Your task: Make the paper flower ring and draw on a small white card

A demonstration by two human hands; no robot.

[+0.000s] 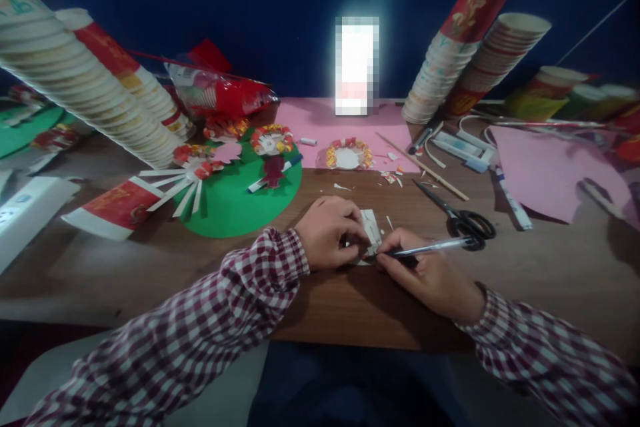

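My right hand (437, 273) is closed around a pen (440, 246), its tip end low and pointing left at a small white paper piece (371, 225). Faint lines show on that piece. My left hand (333, 233) has its fingers curled, with thumb and fingertips holding the left side of the paper down on the wooden table. The fingers partly hide the paper and the pen's tip. Just beyond my right hand lie black-handled scissors (470, 223), blades pointing away to the left.
Tall paper-cup stacks lean at left (95, 80) and right (463, 40). A green paper disc (240, 213) bears cut-cup decorations. Pink paper (310, 120), paper scraps (390, 178), a wooden stick (425, 167) and a marker (515, 200) lie around; a power strip (35, 210) is at far left.
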